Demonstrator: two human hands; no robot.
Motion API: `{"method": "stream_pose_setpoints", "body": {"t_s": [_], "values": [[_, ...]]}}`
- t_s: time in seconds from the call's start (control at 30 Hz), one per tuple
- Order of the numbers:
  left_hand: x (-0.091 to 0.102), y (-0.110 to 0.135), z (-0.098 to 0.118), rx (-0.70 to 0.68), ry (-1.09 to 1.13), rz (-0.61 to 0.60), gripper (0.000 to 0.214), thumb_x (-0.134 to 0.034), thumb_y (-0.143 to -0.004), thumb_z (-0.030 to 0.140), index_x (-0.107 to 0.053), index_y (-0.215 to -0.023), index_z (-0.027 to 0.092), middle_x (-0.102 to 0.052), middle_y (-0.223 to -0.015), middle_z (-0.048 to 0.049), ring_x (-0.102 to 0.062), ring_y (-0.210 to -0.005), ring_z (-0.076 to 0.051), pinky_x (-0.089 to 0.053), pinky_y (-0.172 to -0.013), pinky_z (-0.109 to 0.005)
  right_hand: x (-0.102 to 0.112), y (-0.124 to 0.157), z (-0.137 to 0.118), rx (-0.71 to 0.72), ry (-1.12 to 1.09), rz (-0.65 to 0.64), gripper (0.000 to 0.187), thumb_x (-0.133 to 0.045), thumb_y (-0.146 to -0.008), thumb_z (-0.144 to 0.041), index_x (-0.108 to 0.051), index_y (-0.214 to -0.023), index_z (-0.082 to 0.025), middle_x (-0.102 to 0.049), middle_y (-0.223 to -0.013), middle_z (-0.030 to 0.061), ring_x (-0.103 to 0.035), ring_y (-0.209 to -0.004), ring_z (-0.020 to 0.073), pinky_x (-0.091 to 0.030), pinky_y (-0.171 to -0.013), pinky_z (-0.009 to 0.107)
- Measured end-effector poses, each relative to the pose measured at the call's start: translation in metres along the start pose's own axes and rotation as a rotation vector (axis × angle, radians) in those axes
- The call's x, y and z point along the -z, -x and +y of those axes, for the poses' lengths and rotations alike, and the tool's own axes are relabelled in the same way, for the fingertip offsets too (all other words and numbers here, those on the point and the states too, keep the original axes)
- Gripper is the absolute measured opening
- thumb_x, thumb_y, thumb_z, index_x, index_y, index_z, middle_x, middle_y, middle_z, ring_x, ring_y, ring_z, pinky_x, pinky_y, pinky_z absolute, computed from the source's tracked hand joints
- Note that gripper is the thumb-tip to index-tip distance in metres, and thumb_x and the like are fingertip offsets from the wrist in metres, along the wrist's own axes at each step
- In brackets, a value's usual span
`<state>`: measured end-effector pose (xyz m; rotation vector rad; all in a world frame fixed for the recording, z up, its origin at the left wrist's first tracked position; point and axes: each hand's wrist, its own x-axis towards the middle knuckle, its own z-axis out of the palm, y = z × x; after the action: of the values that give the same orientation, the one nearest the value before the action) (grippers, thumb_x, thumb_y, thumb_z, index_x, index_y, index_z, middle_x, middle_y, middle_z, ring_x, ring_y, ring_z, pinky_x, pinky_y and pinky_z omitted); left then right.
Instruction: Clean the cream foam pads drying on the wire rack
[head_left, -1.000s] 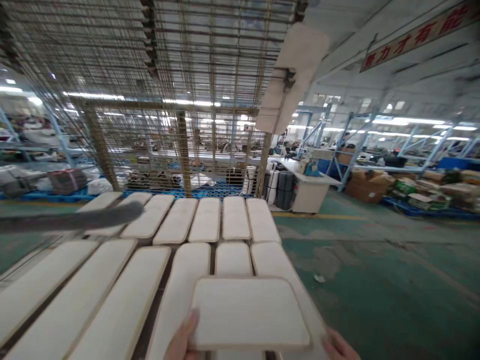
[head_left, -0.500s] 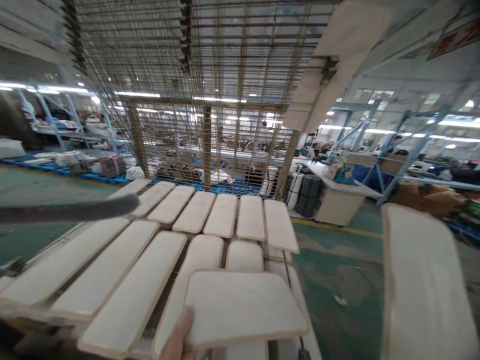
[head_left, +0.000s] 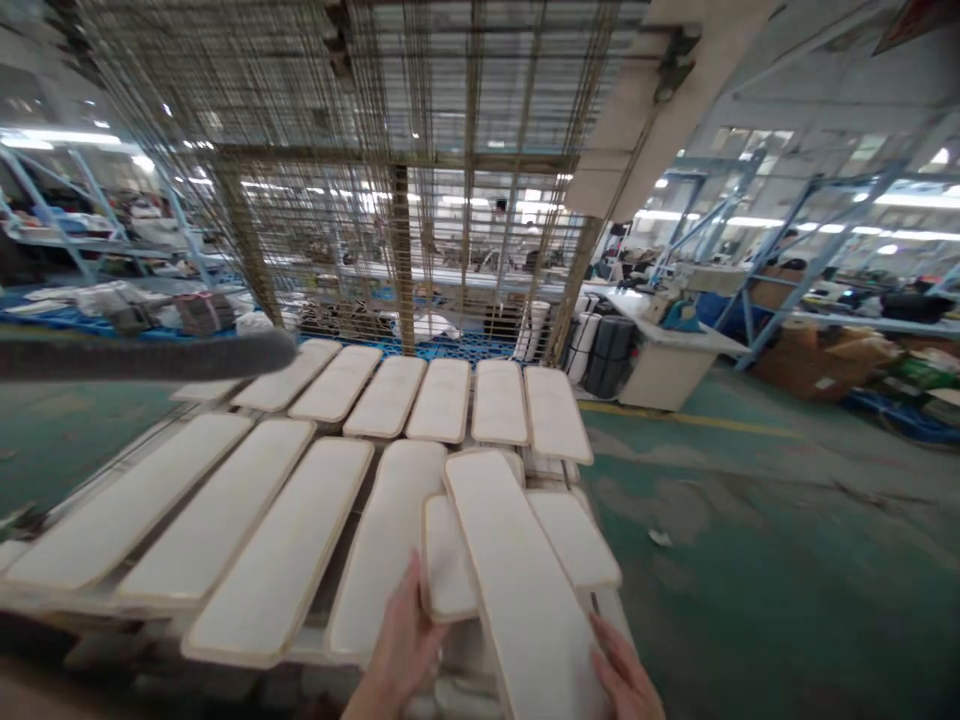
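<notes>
A long white panel (head_left: 521, 580) with rounded corners and beige edging lies slantwise over a crosswise white panel (head_left: 574, 540). My right hand (head_left: 626, 668) grips the long panel by its right edge, near its lower end. At the left end of the crosswise panel, my left hand (head_left: 405, 635) is closed on the edge, with some fingers hidden beneath. Just left of that hand, another similar panel (head_left: 386, 550) lies in the front row.
Similar panels (head_left: 277, 540) lie in two rows on a low rack. Behind rises a tilted wire-grid rack (head_left: 405, 260), with a pale sheet (head_left: 637, 120) clipped at its right. A dark, blurred bar (head_left: 150, 355) juts in from the left. Green floor (head_left: 720, 560) extends rightward.
The long panel has come in from the far right onto the crosswise panel, and my right hand has come into view. My left hand stays at the crosswise panel's left end.
</notes>
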<state>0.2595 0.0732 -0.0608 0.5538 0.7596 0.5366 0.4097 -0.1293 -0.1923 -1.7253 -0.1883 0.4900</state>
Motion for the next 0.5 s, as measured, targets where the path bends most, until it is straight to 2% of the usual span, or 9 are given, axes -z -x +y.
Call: {"method": "stream_pose_setpoints", "body": {"t_s": [0.07, 0.13, 0.27, 0.37, 0.5], "values": [[-0.003, -0.002, 0.012, 0.05, -0.064, -0.047, 0.052, -0.035, -0.086, 0.049, -0.052, -0.12, 0.013, -0.065, -0.109, -0.0128, -0.056, -0.108, -0.028, -0.048, -0.089, -0.042, 0.0, 0.006, -0.013, 0.005, 0.044, 0.045, 0.063, -0.056, -0.058, -0.057, -0.061, -0.103, -0.013, -0.06, -0.113, 0.0127, -0.051, -0.111, 0.0321, -0.04, -0.097, 0.042], [-0.004, -0.01, 0.024, 0.095, -0.137, -0.06, 0.051, -0.035, -0.087, 0.048, -0.05, -0.122, 0.014, -0.065, -0.109, -0.0119, -0.058, -0.106, -0.028, -0.048, -0.09, -0.042, -0.001, 0.011, -0.024, 0.015, 0.054, 0.107, 0.057, -0.055, -0.061, -0.054, -0.061, -0.101, -0.014, -0.062, -0.11, 0.0118, -0.054, -0.106, 0.0307, -0.041, -0.095, 0.042], [-0.006, -0.032, 0.042, 0.181, -0.313, -0.073, 0.043, -0.049, -0.083, 0.039, -0.055, -0.114, 0.009, -0.068, -0.101, -0.0145, -0.061, -0.099, -0.027, -0.047, -0.091, -0.04, -0.011, 0.015, -0.035, 0.052, 0.02, 0.223, 0.051, -0.055, -0.064, -0.049, -0.058, -0.102, -0.014, -0.062, -0.103, 0.0112, -0.059, -0.089, 0.0238, -0.047, -0.081, 0.036], [-0.011, -0.044, 0.052, 0.171, -0.398, -0.091, 0.032, -0.056, -0.08, 0.033, -0.06, -0.104, 0.012, -0.07, -0.097, -0.0111, -0.063, -0.095, -0.024, -0.048, -0.09, -0.035, -0.019, 0.017, -0.036, 0.127, 0.036, 0.297, 0.042, -0.055, -0.066, -0.044, -0.059, -0.097, -0.015, -0.061, -0.098, 0.0093, -0.058, -0.082, 0.0205, -0.047, -0.075, 0.034], [-0.018, -0.05, 0.058, 0.096, -0.452, -0.131, 0.036, -0.044, -0.086, 0.041, -0.06, -0.105, 0.016, -0.07, -0.095, -0.006, -0.064, -0.094, -0.02, -0.051, -0.086, -0.031, -0.023, 0.02, -0.032, 0.259, 0.109, 0.359, 0.023, -0.053, -0.074, -0.036, -0.064, -0.083, -0.018, -0.058, -0.097, 0.0069, -0.055, -0.09, 0.0194, -0.045, -0.079, 0.033]]}}
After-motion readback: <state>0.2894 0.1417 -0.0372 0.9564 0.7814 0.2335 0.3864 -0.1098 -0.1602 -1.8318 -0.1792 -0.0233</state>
